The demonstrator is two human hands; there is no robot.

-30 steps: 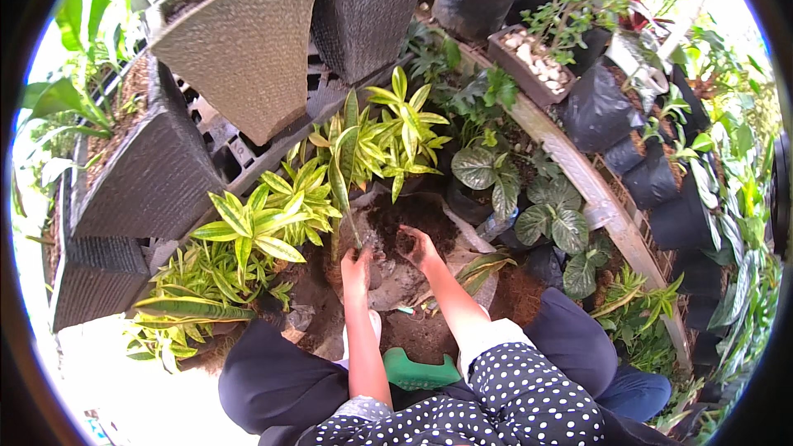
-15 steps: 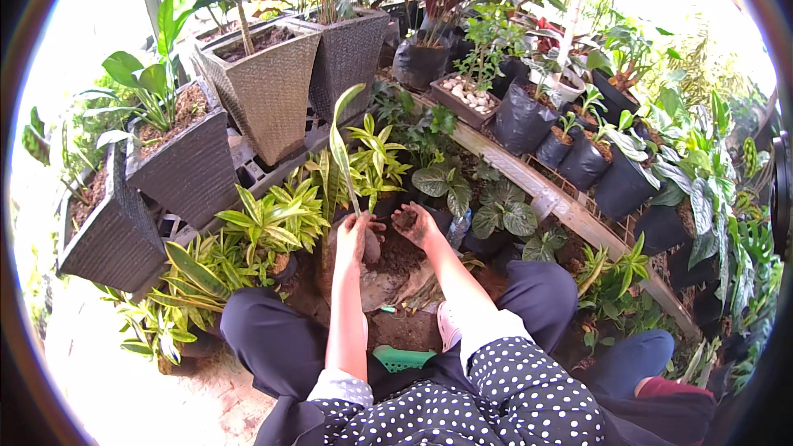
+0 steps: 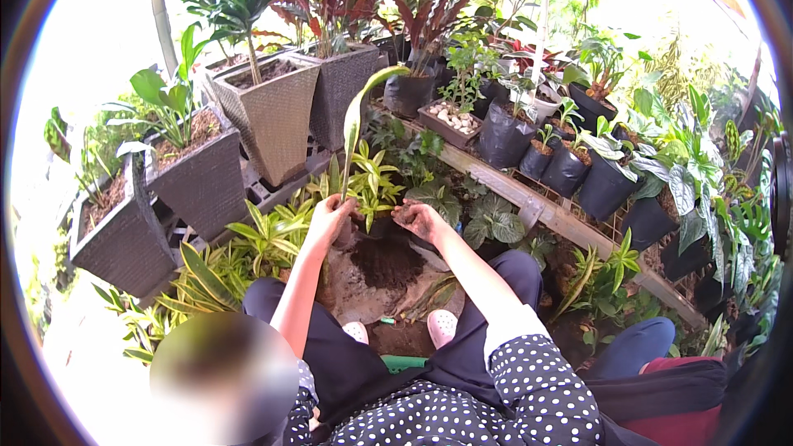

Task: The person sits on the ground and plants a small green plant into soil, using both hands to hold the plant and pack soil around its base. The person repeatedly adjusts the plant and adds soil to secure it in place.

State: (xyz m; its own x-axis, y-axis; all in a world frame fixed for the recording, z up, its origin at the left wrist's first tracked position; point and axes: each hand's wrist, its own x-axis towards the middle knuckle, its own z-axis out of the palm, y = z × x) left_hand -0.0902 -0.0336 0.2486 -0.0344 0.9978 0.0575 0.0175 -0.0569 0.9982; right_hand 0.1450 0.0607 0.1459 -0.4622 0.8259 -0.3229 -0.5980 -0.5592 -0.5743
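Note:
A tall variegated leaf cutting, like a snake plant [image 3: 353,128], stands upright between my hands. My left hand [image 3: 332,219] is closed round its lower end, with the base hidden by the fingers. Close to its right, my right hand [image 3: 419,219] is cupped, its fingers smeared brown around what looks like a little soil. Below both hands a dark heap of soil [image 3: 384,263] lies on a flattened, dirty sheet [image 3: 351,301] in front of my feet.
Slanted planters [image 3: 198,169] line the left and back. A metal-edged rack [image 3: 570,231] with black bag pots [image 3: 505,134] runs down the right. Yellow-green plants [image 3: 264,235] crowd the left. Another person's knee [image 3: 632,351] is at lower right; a blurred round shape [image 3: 223,380] is lower left.
Both hands have moved slightly apart and up off the soil, the left one carrying the leaf cutting. More of the heap shows. The blurred shape has come in at lower left.

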